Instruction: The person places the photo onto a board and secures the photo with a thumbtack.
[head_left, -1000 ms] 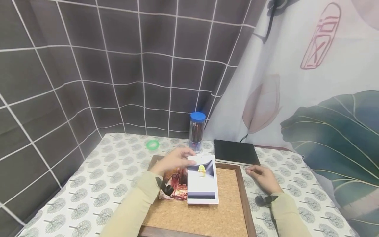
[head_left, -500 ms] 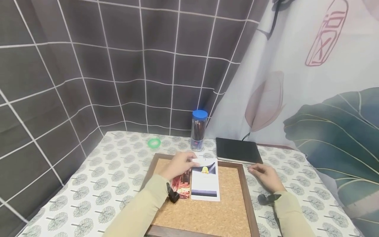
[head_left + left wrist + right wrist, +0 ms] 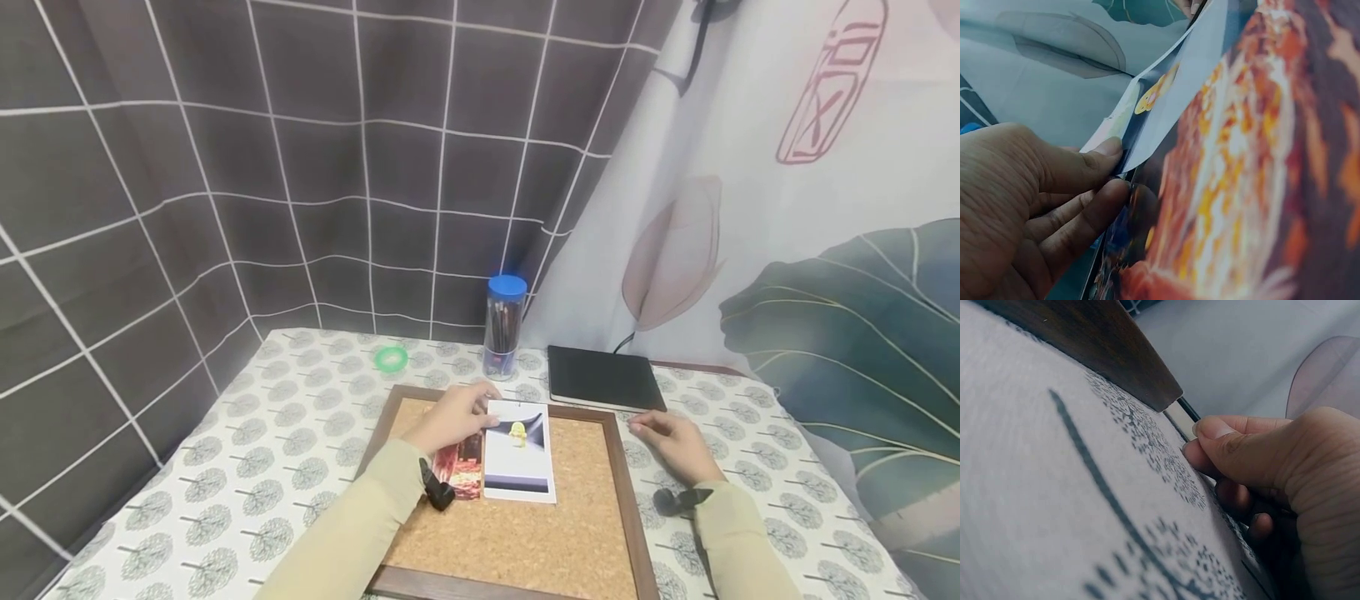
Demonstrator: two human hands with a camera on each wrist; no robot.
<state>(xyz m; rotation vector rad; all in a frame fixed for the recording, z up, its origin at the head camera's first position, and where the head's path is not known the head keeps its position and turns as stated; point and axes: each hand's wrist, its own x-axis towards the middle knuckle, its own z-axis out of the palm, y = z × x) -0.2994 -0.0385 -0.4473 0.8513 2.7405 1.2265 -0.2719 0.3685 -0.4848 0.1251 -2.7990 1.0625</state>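
In the head view my left hand (image 3: 452,418) pinches the upper left edge of a white-bordered photo card (image 3: 517,462) showing a small yellow figure. The left wrist view shows the thumb on the picture side of the card (image 3: 1166,119), fingers behind its edge. This card lies over the cork board (image 3: 577,533), right beside a reddish photo (image 3: 467,477) partly hidden by my left hand and wrist. My right hand (image 3: 675,446) rests on the tablecloth to the right of the board, fingers loosely curled, thumb near the index fingertip, with nothing visible between them.
A brown wooden frame (image 3: 633,525) borders the cork. Behind it stand a clear tube with a blue lid (image 3: 504,325), holding pencils, and a black notebook (image 3: 603,379). A green tape roll (image 3: 391,359) lies at the back left. Curtains hang behind the table.
The card has gone from a more raised, tilted pose to lying flatter on the board, slightly to the right, with my left hand still gripping it. My right hand stays in place.
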